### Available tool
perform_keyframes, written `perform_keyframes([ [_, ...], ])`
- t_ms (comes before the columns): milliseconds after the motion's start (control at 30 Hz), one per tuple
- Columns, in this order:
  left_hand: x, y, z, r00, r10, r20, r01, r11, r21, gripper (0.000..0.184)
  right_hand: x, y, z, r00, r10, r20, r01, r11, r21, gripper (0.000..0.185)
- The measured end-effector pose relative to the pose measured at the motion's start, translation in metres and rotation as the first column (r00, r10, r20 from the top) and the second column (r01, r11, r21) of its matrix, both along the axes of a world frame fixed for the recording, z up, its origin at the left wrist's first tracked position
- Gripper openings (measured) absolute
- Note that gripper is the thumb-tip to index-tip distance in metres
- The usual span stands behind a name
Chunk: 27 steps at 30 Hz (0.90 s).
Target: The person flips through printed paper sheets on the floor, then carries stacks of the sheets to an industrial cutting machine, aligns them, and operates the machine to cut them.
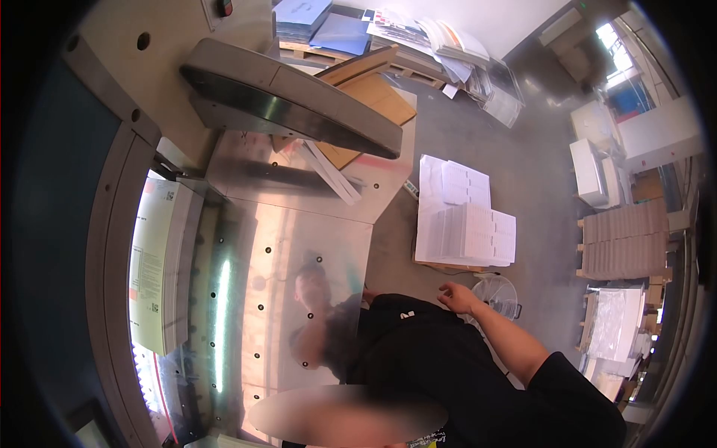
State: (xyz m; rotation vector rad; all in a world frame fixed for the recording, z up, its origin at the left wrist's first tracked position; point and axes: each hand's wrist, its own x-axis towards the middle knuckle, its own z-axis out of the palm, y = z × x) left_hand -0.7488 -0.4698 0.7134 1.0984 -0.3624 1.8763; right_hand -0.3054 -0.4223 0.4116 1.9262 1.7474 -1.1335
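Observation:
My right hand (pixel 457 299) hangs in the air beyond my black clothing, its fingers loosely bent and a little apart, with nothing visible in it. It is nearest to a stack of printed sheets (pixel 478 235) on a pallet and to a floor fan (pixel 497 293) just past the wrist. My left hand does not show; a blurred skin-coloured patch covers the bottom edge of the view. At my left lies a shiny metal table (pixel 280 299) dotted with small dark holes, mirroring a person. A thick stack of printed sheets (pixel 158 261) stands inside the machine opening.
A grey machine arm (pixel 291 97) juts over the metal table's far end, where brown boards (pixel 373 101) and white strips (pixel 328 172) lie. Paper piles (pixel 433 37) sit on pallets at the back. More stacked pallets (pixel 624 239) line the right side.

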Motion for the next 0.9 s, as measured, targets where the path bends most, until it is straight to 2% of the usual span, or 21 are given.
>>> perform_keyframes([
  [67,0.001,-0.001,0.000,0.995,0.100,-0.021,-0.100,0.995,0.006,0.011,0.002,0.000,0.000,1.000,0.004,0.004,-0.004,1.000,0.000,0.048],
  [200,0.006,-0.006,0.000,0.983,0.184,-0.018,-0.185,0.983,-0.023,0.010,0.004,-0.001,-0.001,1.000,0.013,-0.001,-0.013,1.000,-0.021,0.048],
  [400,0.004,-0.005,0.001,0.995,0.102,0.011,-0.102,0.994,-0.051,0.011,0.003,0.000,-0.003,1.000,0.022,0.002,-0.022,1.000,-0.018,0.047],
  [467,0.000,0.002,0.003,0.997,-0.073,0.036,0.072,0.997,0.024,0.011,0.002,0.000,-0.003,1.000,0.024,0.002,-0.024,0.999,-0.022,0.047],
  [533,-0.001,0.004,0.002,0.991,-0.125,0.046,0.124,0.992,0.023,0.012,0.001,-0.001,-0.003,1.000,-0.026,0.002,0.026,0.999,-0.031,0.046],
  [633,-0.002,0.006,-0.001,0.978,-0.199,0.059,0.197,0.979,0.045,0.012,0.001,0.001,-0.002,1.000,0.011,0.021,-0.010,1.000,-0.024,0.046],
  [900,0.002,0.001,0.000,0.976,-0.187,0.111,0.187,0.982,0.003,0.009,-0.002,0.001,-0.001,1.000,0.024,0.010,-0.024,1.000,0.006,0.045],
])
